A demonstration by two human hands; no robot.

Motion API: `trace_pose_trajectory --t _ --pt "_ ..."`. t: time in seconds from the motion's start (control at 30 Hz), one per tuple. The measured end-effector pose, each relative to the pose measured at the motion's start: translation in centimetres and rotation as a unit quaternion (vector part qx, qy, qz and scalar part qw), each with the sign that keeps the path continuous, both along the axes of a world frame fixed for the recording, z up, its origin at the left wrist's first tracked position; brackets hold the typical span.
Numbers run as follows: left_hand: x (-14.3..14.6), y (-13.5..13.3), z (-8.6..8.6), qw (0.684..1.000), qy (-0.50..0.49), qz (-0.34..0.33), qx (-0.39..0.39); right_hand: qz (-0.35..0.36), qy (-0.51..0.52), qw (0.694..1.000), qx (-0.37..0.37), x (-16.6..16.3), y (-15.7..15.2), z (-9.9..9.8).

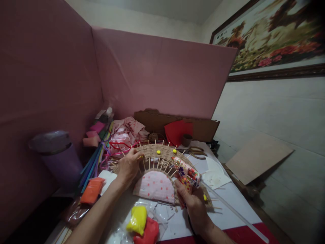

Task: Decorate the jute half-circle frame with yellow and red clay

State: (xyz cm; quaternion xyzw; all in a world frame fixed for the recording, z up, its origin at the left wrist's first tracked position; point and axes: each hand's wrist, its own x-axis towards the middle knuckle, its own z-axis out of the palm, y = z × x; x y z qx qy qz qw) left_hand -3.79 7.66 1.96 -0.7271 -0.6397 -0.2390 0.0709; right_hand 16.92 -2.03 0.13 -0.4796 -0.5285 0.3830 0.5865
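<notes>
A half-round woven piece (162, 153) with wooden sticks fanning out lies on the table, around a pink dotted fabric half-circle (155, 185). Small yellow beads (158, 152) sit on the weave. My left hand (129, 166) presses a yellow bit against the weave's left side. My right hand (194, 203) grips a glue gun (185, 172) wrapped in flowered tape, its nozzle pointing at the weave and a clear glue stick (233, 211) trailing behind it.
Yellow clay (138, 219) and red clay (149, 233) lie in plastic at the near edge; an orange block (91, 190) at left. Scissors (195, 151), red paper (177, 131), cardboard, pink cloth (125, 134), coloured strips and a purple bin (59, 157) crowd the back and left.
</notes>
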Motion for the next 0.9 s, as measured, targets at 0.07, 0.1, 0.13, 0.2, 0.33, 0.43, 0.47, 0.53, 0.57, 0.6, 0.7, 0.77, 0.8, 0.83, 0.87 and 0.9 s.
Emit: trace_pose_trajectory --t 0.07,0.1,0.13,0.2,0.33,0.43,0.47,0.53,0.57,0.6,0.7,0.77,0.8,0.83,0.87,0.9 --pt "0.0 0.0 0.0 1.000 -0.006 0.004 -0.002 0.002 0.001 1.000 -0.007 0.0 -0.1 0.1" --pt "0.0 0.0 -0.1 1.000 -0.009 0.003 -0.002 0.005 0.001 1.000 -0.012 0.0 -0.1 0.3" --pt "0.0 0.1 -0.2 1.000 -0.015 0.000 0.000 0.006 0.000 1.000 -0.014 0.0 -0.2 0.4" --pt "-0.2 0.2 -0.5 0.999 -0.036 -0.008 0.013 0.004 0.000 1.000 -0.014 -0.1 -0.3 0.6" --pt "-0.6 0.1 -1.0 0.995 -0.077 -0.018 0.054 -0.003 -0.001 1.000 -0.018 -0.1 -0.4 0.4" --pt "-0.8 -0.1 -1.1 0.985 -0.147 -0.017 0.092 0.015 0.012 0.999 -0.026 0.0 -0.2 -0.1" --pt "-0.9 -0.1 -1.2 0.975 -0.193 -0.017 0.106 0.029 0.018 0.999 -0.029 0.1 -0.1 -0.2" --pt "-0.9 -0.1 -1.1 0.948 -0.297 -0.016 0.116 0.060 0.030 0.997 -0.035 0.3 0.1 -0.3" --pt "-0.9 -0.1 -1.2 0.932 -0.346 -0.014 0.110 0.075 0.036 0.996 -0.037 0.3 0.2 -0.2" --pt "-1.0 -0.1 -1.2 0.915 -0.390 -0.011 0.098 0.087 0.044 0.995 -0.038 0.3 0.3 0.0" --pt "-1.4 0.2 -1.5 0.874 -0.480 -0.004 0.078 0.110 0.065 0.991 -0.042 0.3 0.6 1.2" --pt "-1.8 0.5 -1.9 0.860 -0.504 0.006 0.084 0.124 0.062 0.989 -0.054 0.1 0.8 2.3" --pt "-2.0 0.7 -2.1 0.858 -0.506 0.015 0.088 0.128 0.057 0.988 -0.061 0.0 1.0 2.9" --pt "-2.2 0.8 -2.3 0.858 -0.505 0.024 0.091 0.132 0.055 0.987 -0.067 -0.2 1.2 3.6" --pt "-2.3 0.9 -2.4 0.859 -0.502 0.032 0.093 0.133 0.056 0.987 -0.072 -0.5 1.5 4.3" --pt "-2.5 1.0 -2.5 0.861 -0.499 0.039 0.095 0.140 0.059 0.985 -0.078 -0.8 1.9 4.9"
